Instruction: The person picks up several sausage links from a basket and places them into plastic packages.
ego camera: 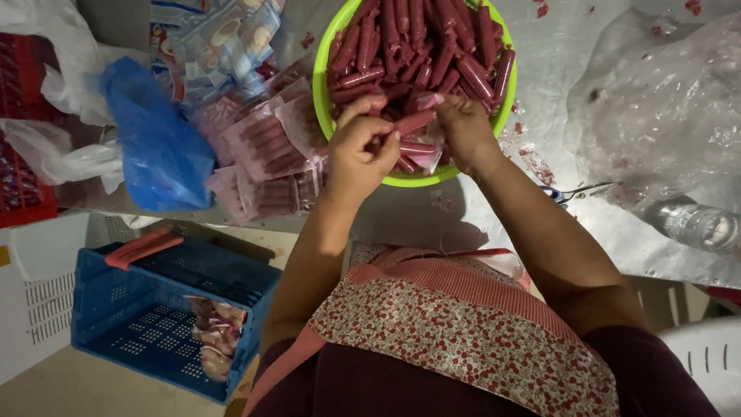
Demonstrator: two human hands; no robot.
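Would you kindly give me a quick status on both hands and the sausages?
Left hand and right hand both gripping one red sausage over the green bowl. Bowl heaped with sausages. Packed bags alongside, nothing blocking.

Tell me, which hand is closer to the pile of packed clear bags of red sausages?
The left hand is probably better placed. It sits beside the pile of filled clear plastic bags, while the right hand is farther away over the round green plastic bowl.

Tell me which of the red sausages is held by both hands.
The red sausage at the near rim of the green bowl, between left hand and right hand; the others lie loose, untouched.
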